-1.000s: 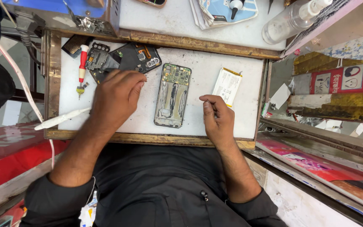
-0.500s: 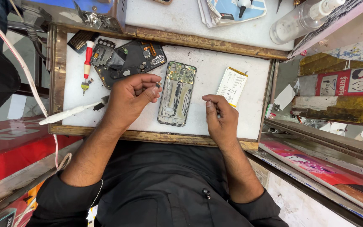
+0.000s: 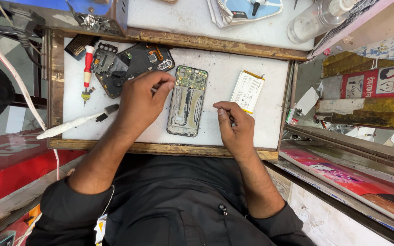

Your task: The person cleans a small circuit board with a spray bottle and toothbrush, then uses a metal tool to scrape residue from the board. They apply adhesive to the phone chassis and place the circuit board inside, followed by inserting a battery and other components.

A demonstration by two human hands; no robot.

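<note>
The left hand (image 3: 140, 102) is pinching at the opened phone's (image 3: 187, 101) top-left corner; the right hand (image 3: 235, 128) is resting curled and empty near the desk's (image 3: 270, 114) front edge.

The desk (image 3: 233, 68) is a white, smudged mat in a worn wooden frame. On it lie an opened phone (image 3: 187, 101) (circuit board showing), a battery (image 3: 247, 91) to its right, a dark back cover (image 3: 128, 66), a red screwdriver (image 3: 87, 68) and a white brush (image 3: 76, 122).

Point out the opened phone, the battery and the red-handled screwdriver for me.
opened phone (image 3: 187, 102), head view, middle of its bare frame.
battery (image 3: 247, 91), head view, centre of its white face.
red-handled screwdriver (image 3: 87, 68), head view, red grip.
</note>
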